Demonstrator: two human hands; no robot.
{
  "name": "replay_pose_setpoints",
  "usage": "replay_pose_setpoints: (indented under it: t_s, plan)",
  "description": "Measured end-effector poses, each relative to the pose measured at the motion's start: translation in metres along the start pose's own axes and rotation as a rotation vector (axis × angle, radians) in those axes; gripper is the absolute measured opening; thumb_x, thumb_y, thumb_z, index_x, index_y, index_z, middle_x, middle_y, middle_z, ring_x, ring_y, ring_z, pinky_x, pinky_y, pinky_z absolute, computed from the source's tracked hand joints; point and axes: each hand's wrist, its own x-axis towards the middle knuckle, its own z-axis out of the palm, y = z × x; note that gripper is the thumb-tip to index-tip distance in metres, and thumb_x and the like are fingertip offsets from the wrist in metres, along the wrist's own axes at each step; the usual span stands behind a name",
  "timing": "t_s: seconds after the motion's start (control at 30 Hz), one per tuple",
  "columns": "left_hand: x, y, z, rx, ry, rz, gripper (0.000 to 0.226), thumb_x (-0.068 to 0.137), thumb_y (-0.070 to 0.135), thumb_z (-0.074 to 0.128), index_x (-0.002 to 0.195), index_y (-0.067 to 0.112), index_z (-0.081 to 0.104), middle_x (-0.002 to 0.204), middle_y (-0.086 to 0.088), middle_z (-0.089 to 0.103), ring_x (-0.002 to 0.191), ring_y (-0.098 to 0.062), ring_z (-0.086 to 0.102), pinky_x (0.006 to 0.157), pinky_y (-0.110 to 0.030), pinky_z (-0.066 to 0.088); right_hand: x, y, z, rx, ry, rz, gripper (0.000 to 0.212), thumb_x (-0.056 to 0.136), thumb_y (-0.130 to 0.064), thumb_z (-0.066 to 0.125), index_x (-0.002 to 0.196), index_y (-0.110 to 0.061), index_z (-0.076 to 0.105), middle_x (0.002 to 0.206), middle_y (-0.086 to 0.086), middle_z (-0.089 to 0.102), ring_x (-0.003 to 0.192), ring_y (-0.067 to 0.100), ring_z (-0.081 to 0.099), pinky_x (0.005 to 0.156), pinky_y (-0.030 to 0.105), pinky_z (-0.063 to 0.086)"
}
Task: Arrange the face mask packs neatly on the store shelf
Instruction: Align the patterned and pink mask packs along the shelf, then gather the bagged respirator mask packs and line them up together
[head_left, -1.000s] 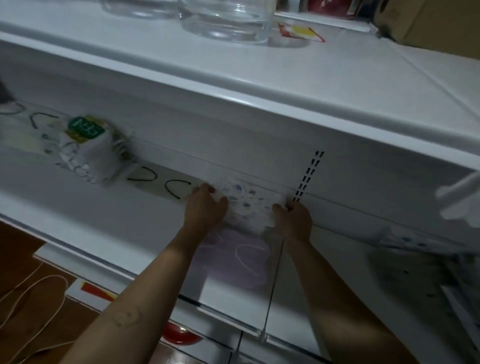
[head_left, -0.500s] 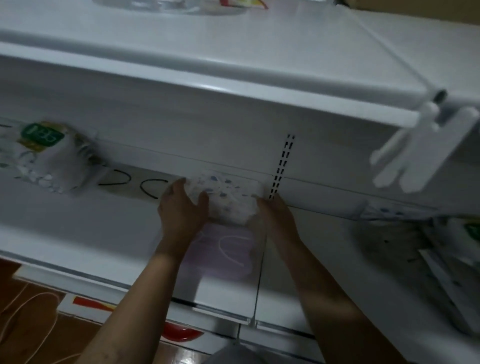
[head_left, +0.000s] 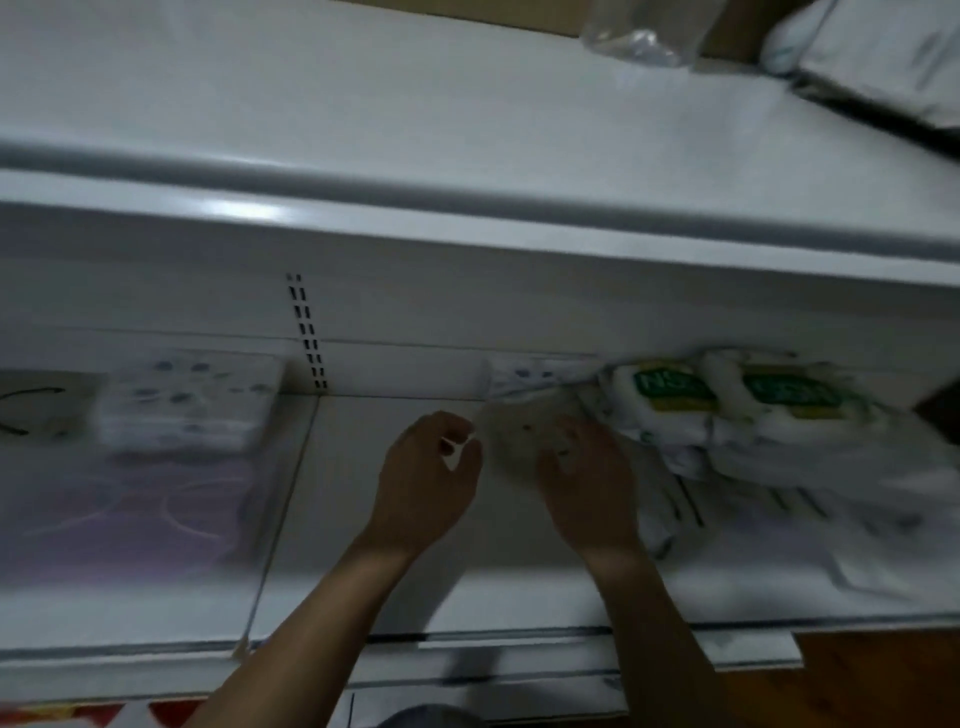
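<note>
Two hands hover mid-shelf (head_left: 332, 519): left hand (head_left: 426, 483) loosely curled, empty; right hand (head_left: 584, 483), nearer, lays relaxed fingers on a flat pack (head_left: 519, 431) just left of the heaped face mask packs (head_left: 727, 415) toward the shelf's right end.

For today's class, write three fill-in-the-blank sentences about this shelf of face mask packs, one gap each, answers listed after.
1. Both bulky face mask packs at the right end of the shelf carry ____ labels.
2. In front of the blue-dotted pack lies a flat pack coloured ____.
3. The slotted strip on the back wall stands ____ of the left hand.
Missing words: green; purple; left.
</note>
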Motion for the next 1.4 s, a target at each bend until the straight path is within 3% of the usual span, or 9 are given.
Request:
replay_pose_setpoints:
  t_s: [0.17, 0.4, 0.53, 0.67, 0.9, 1.03, 1.13, 1.27, 1.4]
  plan:
    - [-0.001, 0.066, 0.071, -0.027, -0.215, 0.037, 0.022, 0.089, 0.022, 0.065, 0.11, 0.017, 0.064, 0.103, 0.004, 0.064, 0.093, -0.012, 0.059, 0.074, -0.018, 0.039, 0.01, 0.075, -0.064, -0.094, 0.251, -0.042, 0.028, 0.08, -0.02, 0.061, 0.104, -0.01, 0.069, 0.104, 0.014, 0.066, 0.1, 0.035, 0.06, 0.086, 0.038, 0.049]
    - [0.02, 0.117, 0.147, 0.193, -0.289, 0.247, 0.059, 0.082, 0.033, 0.065, 0.136, 0.015, 0.049, 0.14, -0.009, 0.047, 0.128, -0.029, 0.042, 0.103, -0.039, 0.039, 0.039, 0.14, -0.137, -0.16, 0.49, -0.161, 0.037, 0.074, -0.026, 0.062, 0.106, -0.008, 0.069, 0.111, 0.017, 0.063, 0.105, 0.029, 0.046, 0.085, 0.046, 0.048]
    - [0.037, 0.127, 0.174, 0.462, -0.354, 0.29, 0.073, 0.088, 0.041, 0.061, 0.15, 0.024, 0.028, 0.158, -0.001, 0.024, 0.145, -0.027, 0.02, 0.116, -0.045, 0.023, 0.059, 0.162, -0.165, -0.343, 0.281, -0.057, 0.08, 0.067, -0.055, 0.067, 0.137, -0.02, 0.051, 0.15, 0.019, 0.036, 0.138, 0.039, 0.028, 0.108, 0.057, 0.022]
    - [0.05, 0.124, 0.187, 0.597, -0.446, 0.307, 0.074, 0.09, 0.043, 0.059, 0.151, 0.023, 0.024, 0.158, -0.004, 0.02, 0.142, -0.03, 0.022, 0.11, -0.049, 0.034, 0.091, 0.173, -0.174, -0.416, -0.132, 0.136, 0.104, 0.069, -0.073, 0.065, 0.152, -0.035, 0.014, 0.16, 0.013, 0.01, 0.146, 0.033, 0.011, 0.116, 0.052, 0.008]
    - [0.058, 0.116, 0.179, 0.62, -0.426, 0.432, 0.064, 0.088, 0.031, 0.06, 0.147, 0.017, 0.039, 0.15, -0.012, 0.038, 0.131, -0.035, 0.04, 0.106, -0.042, 0.04, 0.095, 0.175, -0.157, -0.395, -0.125, 0.13, 0.085, 0.073, -0.068, 0.064, 0.144, -0.028, 0.037, 0.151, 0.01, 0.032, 0.137, 0.032, 0.032, 0.11, 0.044, 0.027]
    - [0.05, 0.116, 0.164, 0.33, -0.158, 0.558, 0.05, 0.079, 0.023, 0.041, 0.118, 0.006, 0.068, 0.123, -0.021, 0.063, 0.11, -0.038, 0.058, 0.09, -0.048, 0.053, 0.087, 0.165, -0.153, -0.152, 0.061, 0.073, 0.081, 0.068, -0.057, 0.075, 0.138, -0.024, 0.049, 0.147, 0.011, 0.041, 0.133, 0.031, 0.04, 0.108, 0.039, 0.034]
    - [0.039, 0.111, 0.147, 0.106, 0.089, 0.522, 0.041, 0.087, 0.01, 0.046, 0.122, 0.019, 0.066, 0.139, -0.023, 0.048, 0.128, -0.039, 0.046, 0.105, -0.046, 0.044, 0.081, 0.142, -0.15, 0.158, 0.104, 0.085, 0.075, 0.067, -0.053, 0.078, 0.133, -0.028, 0.054, 0.14, 0.003, 0.046, 0.122, 0.02, 0.049, 0.097, 0.025, 0.04]
    - [0.022, 0.101, 0.12, -0.075, 0.216, 0.447, 0.046, 0.091, -0.009, 0.049, 0.122, 0.023, 0.063, 0.151, -0.022, 0.03, 0.136, 0.012, 0.029, 0.104, -0.004, 0.032, 0.069, 0.111, -0.131, 0.46, -0.028, 0.092, 0.062, 0.064, -0.058, 0.077, 0.119, -0.035, 0.063, 0.122, -0.007, 0.059, 0.111, 0.009, 0.056, 0.095, 0.032, 0.05]
    - [0.008, 0.084, 0.105, -0.111, 0.203, 0.417, 0.027, 0.087, 0.003, 0.054, 0.106, 0.011, 0.071, 0.143, -0.015, 0.046, 0.127, 0.002, 0.046, 0.096, -0.008, 0.04, 0.056, 0.081, -0.108, 0.73, -0.232, 0.197, 0.015, 0.084, -0.046, 0.066, 0.097, -0.039, 0.067, 0.099, -0.02, 0.067, 0.093, -0.007, 0.061, 0.077, 0.01, 0.047]
